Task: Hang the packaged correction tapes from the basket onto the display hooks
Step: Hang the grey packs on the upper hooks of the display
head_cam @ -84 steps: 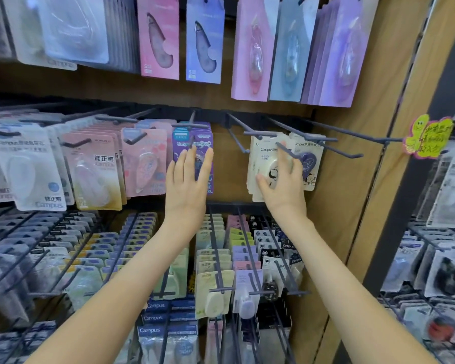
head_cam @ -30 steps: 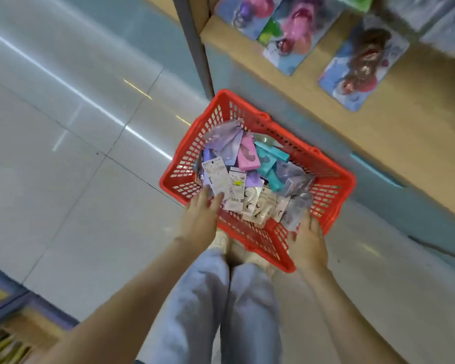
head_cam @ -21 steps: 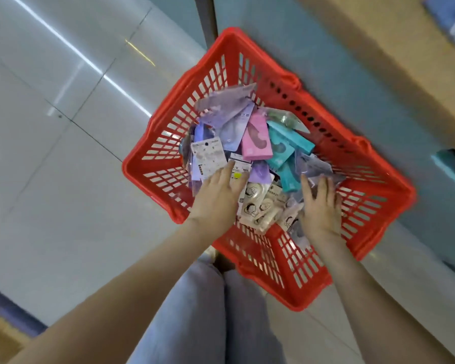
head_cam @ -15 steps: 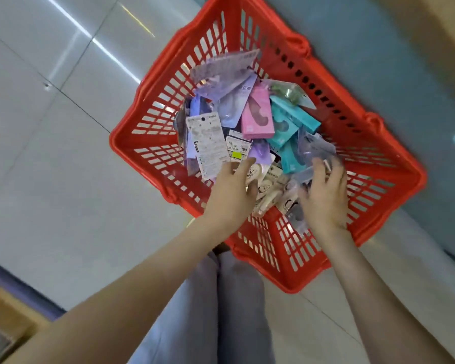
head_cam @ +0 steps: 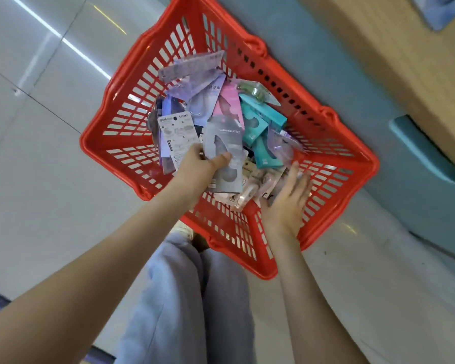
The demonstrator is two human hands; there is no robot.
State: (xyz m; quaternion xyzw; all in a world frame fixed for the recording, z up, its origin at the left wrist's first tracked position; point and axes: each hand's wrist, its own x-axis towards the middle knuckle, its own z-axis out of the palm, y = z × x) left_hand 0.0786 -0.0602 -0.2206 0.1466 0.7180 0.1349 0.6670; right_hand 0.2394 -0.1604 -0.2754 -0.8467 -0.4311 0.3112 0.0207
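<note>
Left hand (head_cam: 200, 166) pinches grey correction-tape pack (head_cam: 222, 151), thumb on front, above red basket (head_cam: 368, 157) on floor. Right hand (head_cam: 286, 203) spread, fingers resting among heaped packs (head_cam: 255, 119). Many packs left to hang; display hooks out of view.

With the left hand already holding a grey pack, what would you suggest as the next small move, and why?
Probably close the right hand round one of the pale packs: it lies open on them at the near side of the basket, holding nothing, while the left hand already grips the grey pack.
</note>
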